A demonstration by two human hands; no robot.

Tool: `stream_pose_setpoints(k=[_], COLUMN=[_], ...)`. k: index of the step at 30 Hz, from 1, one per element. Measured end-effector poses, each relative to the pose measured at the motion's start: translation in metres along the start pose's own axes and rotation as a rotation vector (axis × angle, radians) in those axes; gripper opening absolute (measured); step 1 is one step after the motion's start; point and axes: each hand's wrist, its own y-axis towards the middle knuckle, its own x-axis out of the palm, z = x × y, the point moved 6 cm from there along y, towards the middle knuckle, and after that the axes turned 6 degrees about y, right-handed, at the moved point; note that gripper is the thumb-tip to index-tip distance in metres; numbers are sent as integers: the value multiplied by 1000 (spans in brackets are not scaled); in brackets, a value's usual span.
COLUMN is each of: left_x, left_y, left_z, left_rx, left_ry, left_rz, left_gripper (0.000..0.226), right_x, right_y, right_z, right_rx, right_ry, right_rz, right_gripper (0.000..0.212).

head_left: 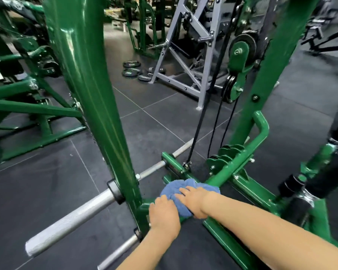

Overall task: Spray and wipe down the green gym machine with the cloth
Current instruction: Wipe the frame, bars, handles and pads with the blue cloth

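Note:
A bunched blue cloth (185, 187) lies on the low base bar of the green gym machine (240, 186), just right of its thick upright post (98, 114). My right hand (193, 201) presses on top of the cloth with its fingers stretched out flat. My left hand (164, 213) sits at the cloth's near left edge, with its fingers curled down into the fabric. No spray bottle shows in the view.
Chrome weight pegs (70, 221) stick out to the left of the post. Black cables (199, 121) and pulleys (232, 90) run down to the base. A grey rack (183, 55), loose weight plates (132, 68) and other green machines (27, 110) stand on the dark rubber floor.

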Motion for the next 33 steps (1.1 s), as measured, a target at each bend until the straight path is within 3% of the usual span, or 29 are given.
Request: stream_pose_setpoints(k=[4,8,11,18,25,30,33], left_x=[-5,16,17,15,16,-5,-10], left_y=[12,34,51,77,81,103,113], left_z=[18,49,77,102,95,131,146], left_rx=[75,184,238,229,245,266,294], left_ry=[-65,-71,-84,-136,-196,-139,-123], left_rz=[32,-74,-139,-158,-166,-123,-115], left_gripper=[39,76,88,84,75,74,76], right_x=[14,26,28,24,14,21,20], right_y=[-10,-10,-18,-14,-12,-12,-12], right_z=[37,79,112,124,110,144,161], right_rx=[64,173,245,327,163,356,474], right_ry=[-2,32,72,218,204,287,360], right_rz=[0,-39,-48,-33,68,77,118], right_gripper=[94,102,99,86,63,37,33])
